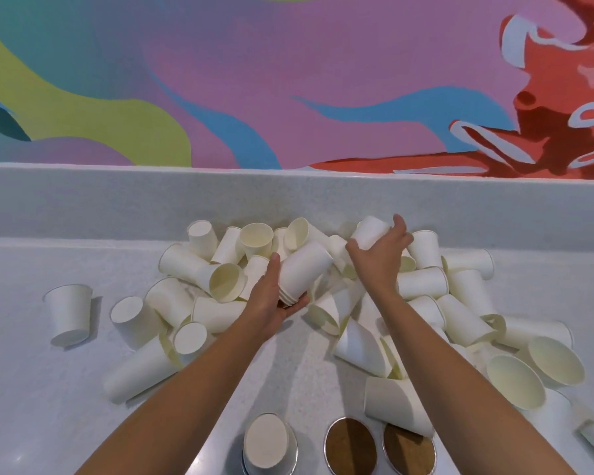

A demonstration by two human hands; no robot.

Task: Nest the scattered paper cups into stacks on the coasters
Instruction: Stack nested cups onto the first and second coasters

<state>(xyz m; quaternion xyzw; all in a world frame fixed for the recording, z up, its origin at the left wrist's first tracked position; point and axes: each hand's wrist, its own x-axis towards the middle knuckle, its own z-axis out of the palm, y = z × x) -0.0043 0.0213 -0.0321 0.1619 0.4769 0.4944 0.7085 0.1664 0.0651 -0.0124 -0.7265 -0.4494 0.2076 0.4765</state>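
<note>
Several white paper cups (422,282) lie scattered in a heap across the white counter (31,389). My left hand (271,296) holds a small nested stack of cups (302,269), bottoms pointing away from me. My right hand (379,255) grips a single cup (371,231) at the back of the heap, above the other cups. Close to me, an upside-down stack of cups (268,440) stands on one coaster. Beside it lie two round brown coasters with silver rims, one in the middle (350,447) and one to the right (408,450).
The counter ends at a low white ledge (117,200) below a colourful painted wall (288,80). One cup (70,313) stands upright alone at the far left. A cup on its side (395,402) touches the right coaster.
</note>
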